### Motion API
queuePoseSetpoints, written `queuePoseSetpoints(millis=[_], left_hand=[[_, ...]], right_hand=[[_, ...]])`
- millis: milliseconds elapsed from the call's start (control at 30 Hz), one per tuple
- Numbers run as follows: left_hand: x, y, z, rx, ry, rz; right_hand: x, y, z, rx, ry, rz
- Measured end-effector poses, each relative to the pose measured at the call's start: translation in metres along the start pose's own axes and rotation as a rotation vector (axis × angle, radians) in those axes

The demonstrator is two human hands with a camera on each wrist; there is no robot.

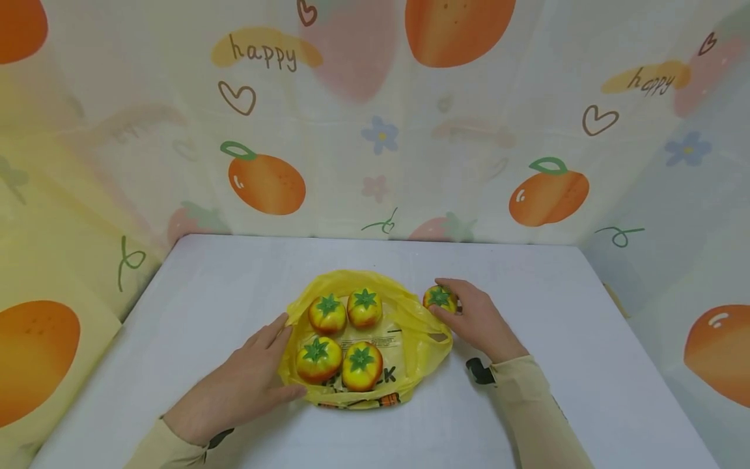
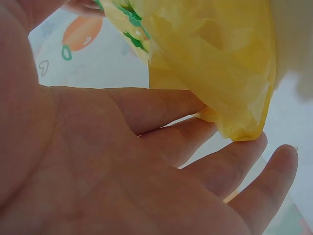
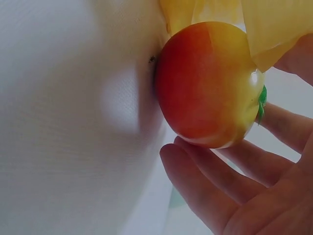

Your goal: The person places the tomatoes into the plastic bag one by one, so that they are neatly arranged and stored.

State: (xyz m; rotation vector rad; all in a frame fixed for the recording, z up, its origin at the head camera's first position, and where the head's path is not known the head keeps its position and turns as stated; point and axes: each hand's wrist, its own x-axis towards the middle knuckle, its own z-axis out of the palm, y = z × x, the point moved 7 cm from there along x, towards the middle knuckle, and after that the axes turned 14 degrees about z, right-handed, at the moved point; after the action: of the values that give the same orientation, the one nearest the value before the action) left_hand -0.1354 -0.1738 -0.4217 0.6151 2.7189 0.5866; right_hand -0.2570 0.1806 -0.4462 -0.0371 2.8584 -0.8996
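Note:
A yellow plastic bag [image 1: 418, 326] lies spread on the table, its upper side drawn open. Inside it sit several yellow-red toy tomatoes [image 1: 327, 314] with green star-shaped leaf tops. My left hand [image 1: 240, 381] rests against the bag's left edge, its fingers extended; in the left wrist view, they touch the gathered yellow film [image 2: 215, 63]. Beside the bag's right rim, my right hand [image 1: 474, 316] holds another toy tomato [image 3: 208, 85] between thumb and fingers. That tomato stands on or very close to the tabletop, and a flap of the bag partly covers it in the right wrist view.
The white table [image 1: 234, 280] reaches back to a hanging cloth [image 1: 334, 189] printed with oranges, hearts and flowers. This cloth also borders both sides. Dark bands [image 1: 480, 371] show near the wrists under beige sleeves [image 1: 533, 397].

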Motion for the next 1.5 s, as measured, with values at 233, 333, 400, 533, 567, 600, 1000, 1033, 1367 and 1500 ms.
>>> queuePoseSetpoints(millis=[233,333,400,533,567,600,1000,1033,1367,1500], left_hand=[[0.000,-0.001,0.000,0.013,0.003,-0.005],[0.000,-0.001,0.000,0.015,0.001,-0.005],[0.000,-0.001,0.000,0.015,0.001,-0.002],[0.000,0.001,-0.001,0.021,0.008,0.013],[0.000,0.001,-0.001,0.025,0.011,0.019],[0.000,0.002,-0.002,0.026,0.013,0.022],[-0.005,0.004,-0.005,0.025,0.036,0.037],[-0.005,0.004,-0.005,0.027,0.036,0.040],[-0.004,0.004,-0.004,0.036,0.033,0.040],[-0.004,0.004,-0.004,0.025,0.020,0.024]], right_hand=[[0.000,-0.001,0.002,-0.010,0.001,-0.007],[0.000,-0.002,0.002,-0.014,-0.003,-0.011],[-0.001,-0.001,0.000,-0.016,0.002,-0.016],[-0.002,0.001,-0.008,-0.003,0.024,-0.023],[-0.002,0.002,-0.011,0.006,0.032,-0.024],[-0.003,0.002,-0.015,0.016,0.042,-0.026],[-0.023,-0.018,-0.054,0.055,0.139,-0.088],[-0.025,-0.022,-0.055,0.060,0.141,-0.101],[-0.047,-0.060,-0.046,0.061,0.128,-0.234],[-0.052,-0.073,-0.036,0.070,0.082,-0.266]])
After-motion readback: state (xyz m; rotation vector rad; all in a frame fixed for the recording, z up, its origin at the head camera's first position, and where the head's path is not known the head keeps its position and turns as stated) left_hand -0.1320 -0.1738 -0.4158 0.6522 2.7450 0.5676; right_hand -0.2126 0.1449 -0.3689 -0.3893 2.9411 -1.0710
